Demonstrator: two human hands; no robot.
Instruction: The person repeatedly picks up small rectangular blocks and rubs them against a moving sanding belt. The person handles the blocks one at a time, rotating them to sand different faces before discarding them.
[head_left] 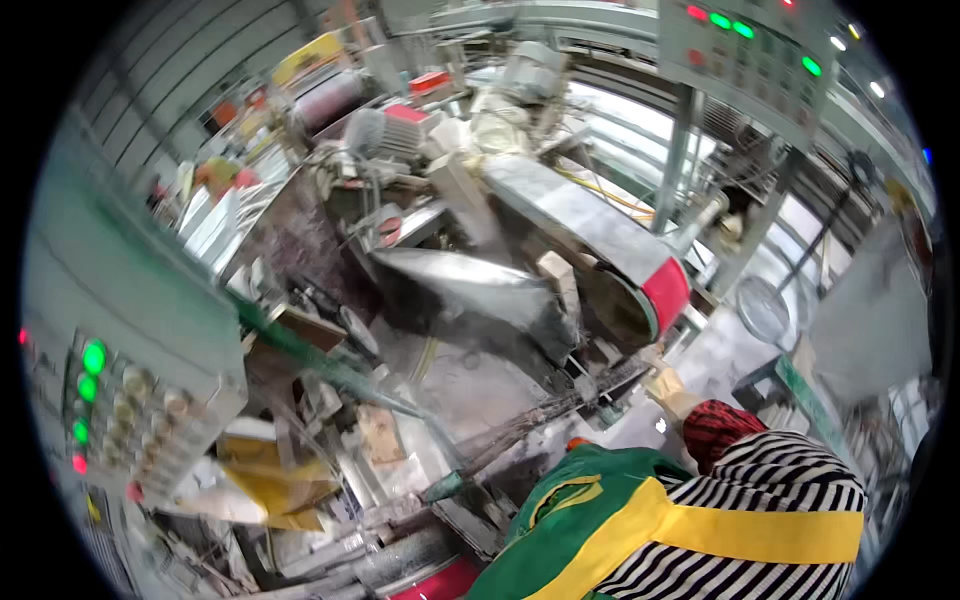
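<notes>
My right arm reaches forward in a black-and-white striped sleeve with a red-and-black patterned cuff. Beyond the cuff, my right hand looks pale and blurred beside a dirty metal rail. Its fingers are too smeared to read, and I cannot make out anything held. Just past it is the red end of a long pale machine housing. A green garment with yellow trim covers my front. My left hand is out of view; a small orange bit shows at the garment's edge.
A control panel with green lights stands at left, another at upper right. A blurred grey metal guard slants across the middle. Motors sit farther back. A round wire-framed object and a grey sheet are at right.
</notes>
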